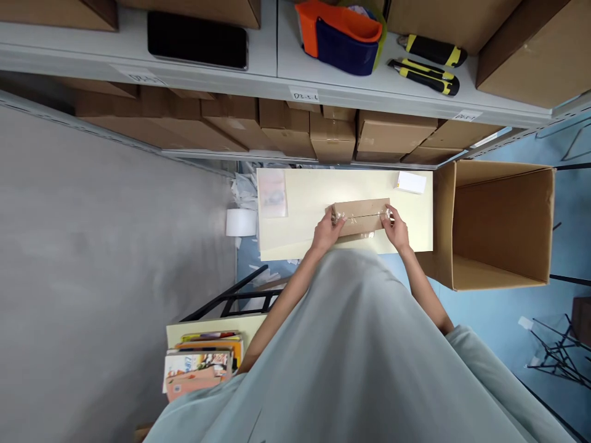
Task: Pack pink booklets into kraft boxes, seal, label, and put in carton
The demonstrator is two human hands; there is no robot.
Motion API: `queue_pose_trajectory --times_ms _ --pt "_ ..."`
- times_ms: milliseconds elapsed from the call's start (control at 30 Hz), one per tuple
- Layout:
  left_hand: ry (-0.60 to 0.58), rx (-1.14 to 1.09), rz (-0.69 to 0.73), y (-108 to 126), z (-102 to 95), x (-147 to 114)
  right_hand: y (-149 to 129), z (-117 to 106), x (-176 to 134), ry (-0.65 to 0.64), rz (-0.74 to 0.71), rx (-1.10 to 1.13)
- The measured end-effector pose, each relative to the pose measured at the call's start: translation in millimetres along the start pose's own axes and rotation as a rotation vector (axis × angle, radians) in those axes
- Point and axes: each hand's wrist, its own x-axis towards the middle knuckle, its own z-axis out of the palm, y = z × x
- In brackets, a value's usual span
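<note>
Gripping opposite ends of an oblong cardboard box (364, 212), glossy with clear tape (353, 219): left fingers (340, 223), right fingers (385, 223).

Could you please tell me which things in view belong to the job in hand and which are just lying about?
Likely part of it:
taped box, held in left hand and right hand
table beneath
perhaps the tape dispenser and knives on the shelf

Seemingly just lying about:
phone
magazines
white box

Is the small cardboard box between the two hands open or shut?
Shut on top: the box shows its flaps meeting at a thin seam, with shiny tape across it.
</note>
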Motion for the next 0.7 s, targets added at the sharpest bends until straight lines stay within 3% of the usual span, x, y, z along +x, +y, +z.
queue_pose_trajectory --times_ms 167,367,600,700 --pt "-0.104 -0.186 0.008 -12.8 20.2 4.6 6.2 -10.6 -20.6 0.04 0.032 -0.009" --pt "-0.186 -0.254 -0.045 -22.6 18.0 16.1 9.1 -3.9 -17.2 0.013 0.023 -0.088" --pt "-0.066 -0.138 -0.118 -22.8 23.3 19.3 4.1 -5.2 1.5 -0.01 0.027 -0.117" --pt "-0.1 -0.11 -0.146 -22.1 22.4 22.8 2.3 -7.6 0.7 -0.061 0.035 -0.143"
